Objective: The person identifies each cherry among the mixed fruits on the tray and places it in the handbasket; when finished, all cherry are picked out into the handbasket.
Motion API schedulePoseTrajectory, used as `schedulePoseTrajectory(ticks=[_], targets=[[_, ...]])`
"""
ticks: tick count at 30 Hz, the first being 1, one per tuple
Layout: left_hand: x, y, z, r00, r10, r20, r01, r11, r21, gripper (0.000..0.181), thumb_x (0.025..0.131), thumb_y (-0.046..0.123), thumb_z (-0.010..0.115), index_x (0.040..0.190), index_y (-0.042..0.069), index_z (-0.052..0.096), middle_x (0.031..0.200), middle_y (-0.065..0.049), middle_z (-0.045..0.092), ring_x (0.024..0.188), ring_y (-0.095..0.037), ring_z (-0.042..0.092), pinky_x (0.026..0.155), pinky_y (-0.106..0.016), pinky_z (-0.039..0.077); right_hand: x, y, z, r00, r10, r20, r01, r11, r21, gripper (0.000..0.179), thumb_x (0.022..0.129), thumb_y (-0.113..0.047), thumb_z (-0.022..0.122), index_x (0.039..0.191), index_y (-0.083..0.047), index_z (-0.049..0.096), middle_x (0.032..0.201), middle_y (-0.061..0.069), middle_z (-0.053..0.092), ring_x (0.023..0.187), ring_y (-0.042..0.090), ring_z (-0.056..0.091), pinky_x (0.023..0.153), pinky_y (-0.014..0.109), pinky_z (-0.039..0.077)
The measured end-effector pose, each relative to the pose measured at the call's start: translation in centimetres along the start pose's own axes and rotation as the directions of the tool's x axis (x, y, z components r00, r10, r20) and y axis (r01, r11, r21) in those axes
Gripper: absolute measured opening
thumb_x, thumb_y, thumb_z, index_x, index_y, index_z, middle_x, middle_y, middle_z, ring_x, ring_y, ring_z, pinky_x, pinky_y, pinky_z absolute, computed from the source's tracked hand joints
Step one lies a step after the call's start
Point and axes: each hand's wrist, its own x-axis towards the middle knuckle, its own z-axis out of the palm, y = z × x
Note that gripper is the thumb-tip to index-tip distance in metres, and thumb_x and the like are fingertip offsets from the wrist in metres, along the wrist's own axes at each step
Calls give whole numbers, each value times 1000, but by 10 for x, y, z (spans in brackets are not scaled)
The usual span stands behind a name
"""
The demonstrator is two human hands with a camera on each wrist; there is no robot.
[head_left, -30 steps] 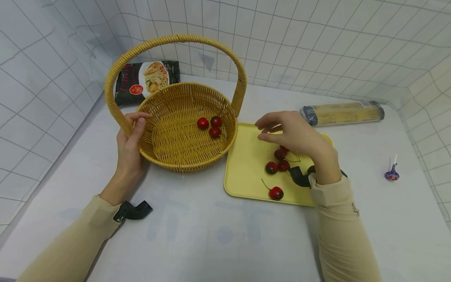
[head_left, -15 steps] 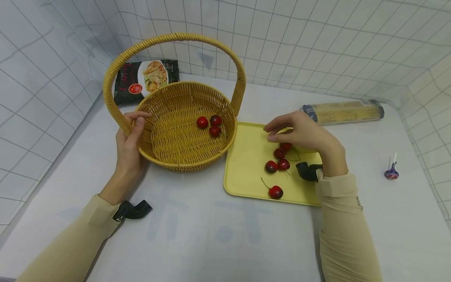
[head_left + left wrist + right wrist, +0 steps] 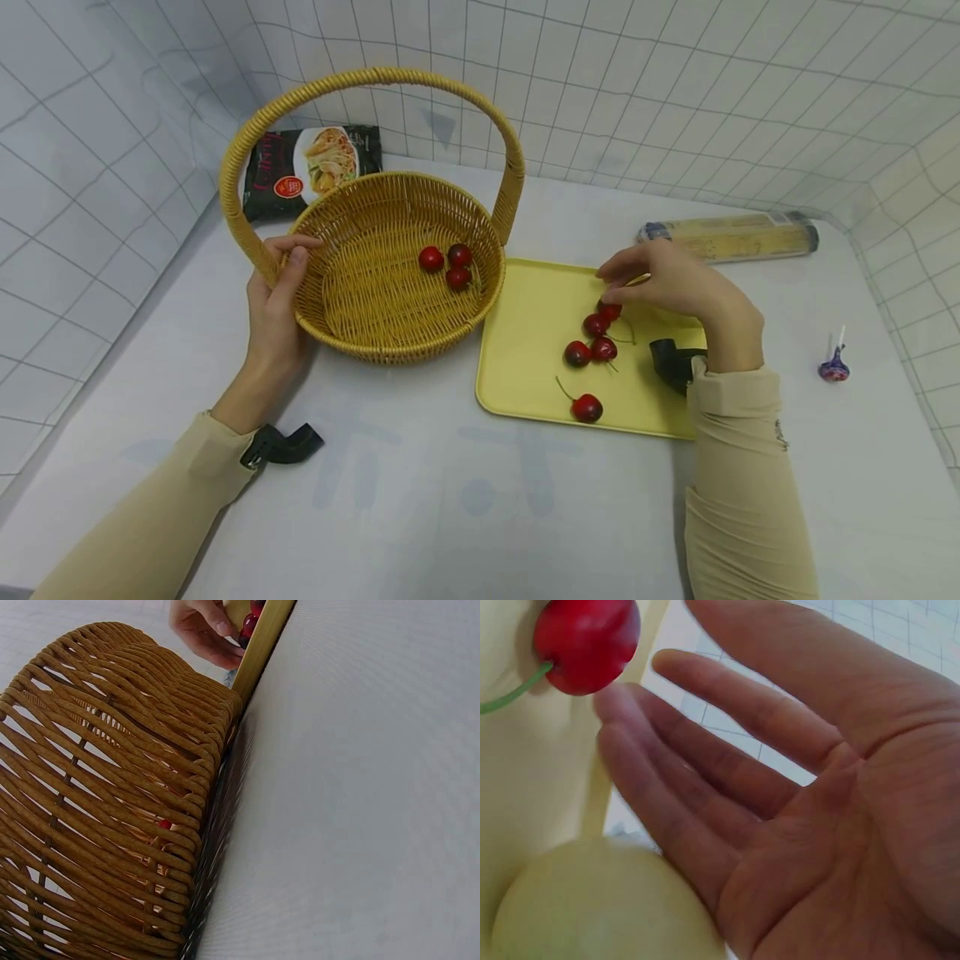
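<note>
My left hand grips the rim of a woven wicker basket beside the base of its tall handle, thumb inside. Three red cherries lie in the basket, towards its right. Over the yellow tray, my right hand has its fingers loosely bent. Its fingertips are right by a red cherry with a green stem; in the right wrist view this cherry lies beyond them, not pinched. Several more cherries are on the tray. Beneath the palm sits a pale yellow round thing, mostly hidden from the head view.
Behind the basket leans a black food packet with a noodle picture. A clear pack of yellow sticks, perhaps dry pasta, lies behind the tray. At the right is a purple-wrapped lollipop. Tiled walls enclose the white table.
My right hand has moved right across the tray, away from the basket, to the rearmost cherry. My left hand stays on the basket rim.
</note>
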Motion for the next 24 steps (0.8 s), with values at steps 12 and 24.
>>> schedulePoseTrajectory(ticks=[12,24], targets=[[0,-1,0,1000,5,-6,-5,1000,6,28,104,31,61,120,10,69,123,-3,60,127,-22,45,106,-27,30,-6,6,-2,997,19,68,-17,999,-36,37,96,-18,79,130,-7,73,123,10,76,113,28,71,102,51,53],[0,0,0,1000,4,-5,-4,1000,9,28,104,32,61,121,11,68,123,-4,60,128,-23,45,106,-28,30,2,7,6,999,23,46,-20,998,-57,29,94,-22,82,122,-14,77,121,6,75,112,25,65,99,48,49]])
